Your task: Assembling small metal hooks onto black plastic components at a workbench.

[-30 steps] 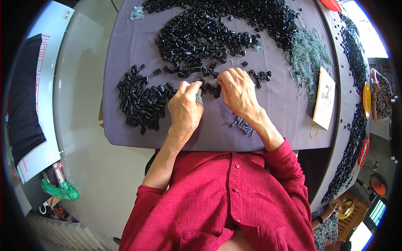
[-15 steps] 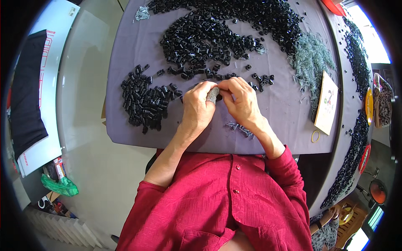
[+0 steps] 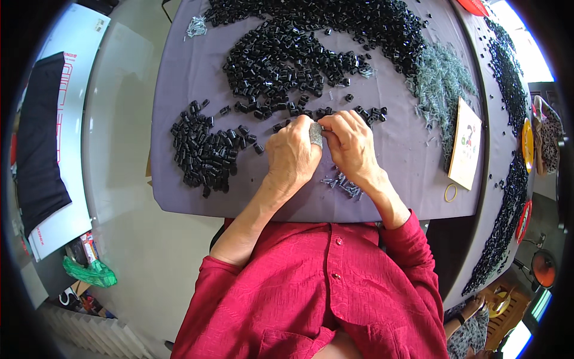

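Note:
Both hands meet over the near middle of the table, fingertips touching. My left hand point(image 3: 291, 149) is closed in a pinch, a grey wrap point(image 3: 315, 136) around its thumb. Against it my right hand point(image 3: 351, 145) pinches too, thumb and fingers pressed together. Whatever sits between the fingertips is hidden and too small to name. Small metal screws point(image 3: 342, 184) lie just below my right hand. Left of my left hand is a heap of small black plastic pieces point(image 3: 206, 149). Beyond the hands spreads a bigger pile of black plastic clips point(image 3: 275, 60).
Translucent small pieces point(image 3: 445, 84) are heaped at the right, beside a pale printed board point(image 3: 465, 143) and a yellow ring point(image 3: 450, 192). A small pale pile point(image 3: 196, 27) lies far left. Another table with black pieces point(image 3: 508, 197) runs along the right; a person's arm point(image 3: 469, 311) shows lower right.
My two hands have shifted slightly to the right, still pinched together. The left hand has turned a little, and the view has moved slightly.

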Demonstrator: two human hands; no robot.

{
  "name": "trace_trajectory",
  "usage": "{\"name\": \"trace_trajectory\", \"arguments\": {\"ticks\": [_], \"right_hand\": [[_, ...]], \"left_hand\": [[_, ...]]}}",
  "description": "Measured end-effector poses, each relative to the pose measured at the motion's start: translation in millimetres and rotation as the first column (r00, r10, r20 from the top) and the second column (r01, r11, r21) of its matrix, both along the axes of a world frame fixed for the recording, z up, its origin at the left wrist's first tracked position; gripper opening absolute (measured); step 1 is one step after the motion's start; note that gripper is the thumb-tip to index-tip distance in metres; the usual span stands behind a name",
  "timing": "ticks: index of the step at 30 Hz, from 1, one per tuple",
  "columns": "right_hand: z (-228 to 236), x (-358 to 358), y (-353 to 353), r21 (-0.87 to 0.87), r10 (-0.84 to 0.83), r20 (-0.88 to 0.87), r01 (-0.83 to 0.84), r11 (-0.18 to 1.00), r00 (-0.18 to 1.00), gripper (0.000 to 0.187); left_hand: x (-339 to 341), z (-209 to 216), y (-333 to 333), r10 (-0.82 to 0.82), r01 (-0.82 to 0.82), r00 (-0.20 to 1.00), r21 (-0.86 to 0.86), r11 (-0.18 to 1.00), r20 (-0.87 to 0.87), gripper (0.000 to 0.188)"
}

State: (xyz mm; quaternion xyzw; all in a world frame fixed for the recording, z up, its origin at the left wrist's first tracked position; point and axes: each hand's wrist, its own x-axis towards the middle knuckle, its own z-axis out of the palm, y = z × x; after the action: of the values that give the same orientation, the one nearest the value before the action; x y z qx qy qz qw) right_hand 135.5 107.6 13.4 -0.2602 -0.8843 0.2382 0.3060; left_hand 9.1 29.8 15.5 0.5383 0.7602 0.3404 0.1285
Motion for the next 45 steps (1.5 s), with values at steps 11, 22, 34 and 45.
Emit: {"name": "trace_trajectory", "arguments": {"ticks": [11,22,34,45], "right_hand": [[15,23,0,-0.159,-0.051,-0.16,0.025,0.987,0.986,0.023],[3,58,18,-0.097,-0.275,-0.122,0.264,0.96,0.954,0.016],[-22,80,25,-0.179,-0.394,-0.134,0.368,0.912,0.909,0.012],[-23,79,26,-0.139,-0.387,-0.124,0.37,0.919,0.914,0.013]], "left_hand": [[3,14,13,-0.008,0.046,0.951,-0.119,0.992,0.308,0.029],[-13,8,35,0.008,-0.016,0.997,-0.1,0.995,-0.075,0.021],[-18,-8,90,-0.092,0.099,0.981,0.033,0.995,-0.173,0.014],[-9,-14,104,-0.165,0.132,0.942,-0.127,0.983,-0.291,0.014]]}}
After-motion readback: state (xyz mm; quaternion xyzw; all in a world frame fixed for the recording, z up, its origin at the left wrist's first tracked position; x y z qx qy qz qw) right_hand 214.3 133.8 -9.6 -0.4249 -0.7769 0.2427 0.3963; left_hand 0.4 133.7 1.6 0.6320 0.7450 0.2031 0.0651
